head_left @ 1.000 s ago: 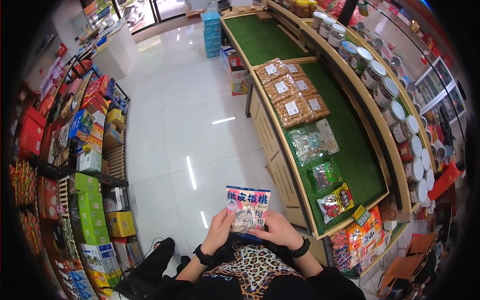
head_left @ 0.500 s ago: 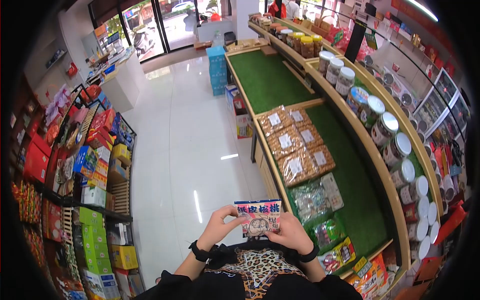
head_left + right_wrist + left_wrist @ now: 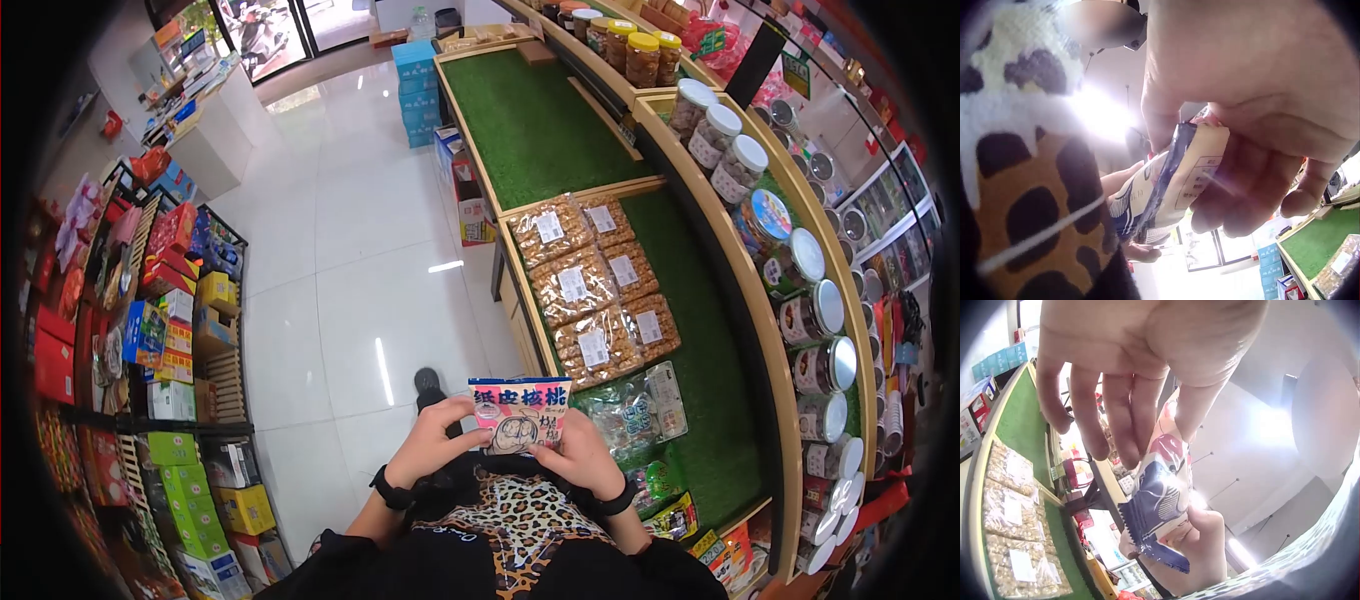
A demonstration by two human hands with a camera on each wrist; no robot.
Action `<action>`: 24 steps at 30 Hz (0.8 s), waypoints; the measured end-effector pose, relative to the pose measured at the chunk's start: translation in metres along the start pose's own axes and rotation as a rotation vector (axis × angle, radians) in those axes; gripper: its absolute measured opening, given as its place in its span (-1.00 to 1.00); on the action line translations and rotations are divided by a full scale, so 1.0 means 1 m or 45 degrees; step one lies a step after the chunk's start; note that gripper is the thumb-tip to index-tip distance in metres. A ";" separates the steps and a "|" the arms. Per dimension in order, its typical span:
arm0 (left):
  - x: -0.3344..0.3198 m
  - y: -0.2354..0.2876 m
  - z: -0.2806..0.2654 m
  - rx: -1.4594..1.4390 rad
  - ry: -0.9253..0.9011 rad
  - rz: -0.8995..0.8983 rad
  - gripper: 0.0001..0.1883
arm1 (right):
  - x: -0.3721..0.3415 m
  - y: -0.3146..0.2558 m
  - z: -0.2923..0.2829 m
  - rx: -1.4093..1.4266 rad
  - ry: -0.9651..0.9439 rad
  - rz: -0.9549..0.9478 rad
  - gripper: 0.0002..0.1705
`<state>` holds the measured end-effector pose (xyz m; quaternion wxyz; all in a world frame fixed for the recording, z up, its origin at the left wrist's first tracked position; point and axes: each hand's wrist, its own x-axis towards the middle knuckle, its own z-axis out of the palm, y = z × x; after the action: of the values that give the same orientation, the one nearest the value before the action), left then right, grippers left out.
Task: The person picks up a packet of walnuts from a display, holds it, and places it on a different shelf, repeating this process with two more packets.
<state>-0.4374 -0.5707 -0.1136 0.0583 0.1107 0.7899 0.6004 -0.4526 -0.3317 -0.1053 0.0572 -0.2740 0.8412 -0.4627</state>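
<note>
Showing pink-and-cream snack packet (image 3: 520, 415), blue-edged, dark-lettered, line-drawn front

this is a shop selling packaged food: on the right, a long wooden display stand (image 3: 714, 400) lined with green matting holds clear packs of snacks (image 3: 572, 284) with white labels, and rows of lidded jars (image 3: 820, 310) line its raised edge. on the left, shelving (image 3: 222, 427) is crammed with bright boxes (image 3: 193, 505). a pale counter (image 3: 212, 150) is at the far left, near glass doors (image 3: 265, 38) that face a street, beyond a shiny tiled floor (image 3: 345, 240)
</note>
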 end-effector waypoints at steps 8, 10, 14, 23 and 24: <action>0.095 -0.024 -0.100 -0.028 -0.040 -0.068 -0.82 | 0.123 0.007 0.023 -0.123 0.008 -0.017 -0.65; 0.121 -0.023 -0.129 0.010 -0.011 0.005 -0.82 | 0.161 0.003 0.027 -0.087 -0.002 -0.034 -0.64; 0.162 -0.026 -0.176 -0.005 0.078 -0.178 -0.80 | 0.228 -0.004 0.037 0.014 0.028 -0.007 -0.64; 0.244 -0.058 -0.207 -0.278 -0.158 -0.206 -0.69 | 0.290 0.030 0.030 0.119 0.276 0.256 -0.70; 0.256 -0.060 -0.208 -0.227 -0.249 -0.213 -0.66 | 0.297 0.036 0.026 0.117 0.300 0.302 -0.71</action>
<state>-0.7386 -0.7181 -0.1036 0.1944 0.0968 0.7305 0.6474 -0.7087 -0.4883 -0.1021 0.0251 -0.1138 0.8464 -0.5197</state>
